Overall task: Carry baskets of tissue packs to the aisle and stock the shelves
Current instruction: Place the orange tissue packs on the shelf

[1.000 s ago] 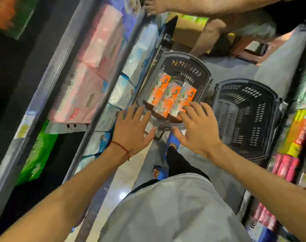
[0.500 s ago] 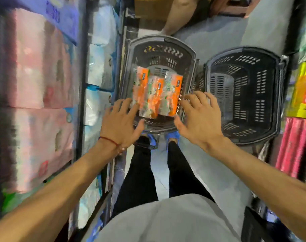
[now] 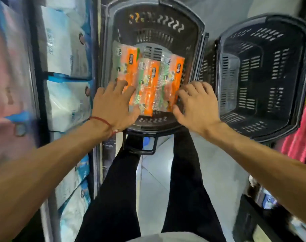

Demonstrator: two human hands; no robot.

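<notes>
A left hand (image 3: 113,105) and a right hand (image 3: 195,105) are hovering over three orange tissue packs (image 3: 149,81) lying in a dark basket (image 3: 157,32). Both grips are lying spread, holding nothing.

Shop aisle, stocked shelves (image 3: 65,55) both sides, shopping baskets (image 3: 263,75) on floor
</notes>
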